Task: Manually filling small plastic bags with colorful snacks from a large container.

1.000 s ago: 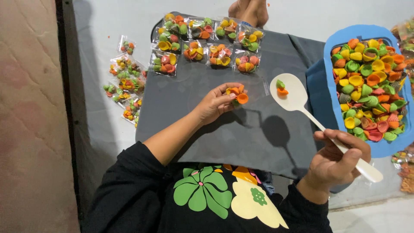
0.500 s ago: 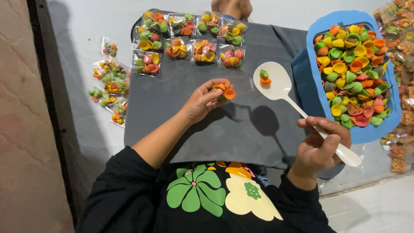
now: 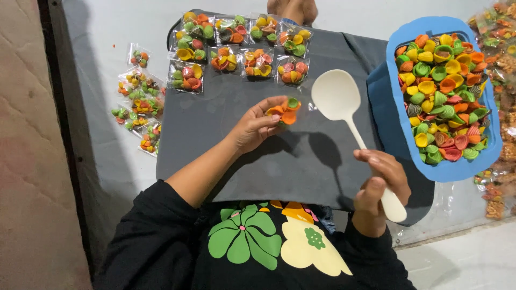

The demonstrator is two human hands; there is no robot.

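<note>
My left hand (image 3: 255, 126) pinches a small clear plastic bag (image 3: 286, 111) holding orange and green shell-shaped crackers, over a dark grey board (image 3: 279, 161) on my lap. My right hand (image 3: 379, 185) grips the handle of a white plastic spoon (image 3: 338, 96); its bowl is bare and sits just right of the bag. A blue tray (image 3: 395, 43) heaped with orange, yellow, green and red crackers stands at the right.
Filled small bags (image 3: 242, 40) lie in two rows along the board's far edge. More filled bags (image 3: 137, 102) are scattered on the grey sheet at the left. A mattress edge (image 3: 32, 161) runs down the left. Other packets (image 3: 500, 32) lie at the far right.
The two crackers that lay in the spoon's bowl are gone from it and the bag in my left hand holds more. The spoon has turned more upright, handle toward me.
</note>
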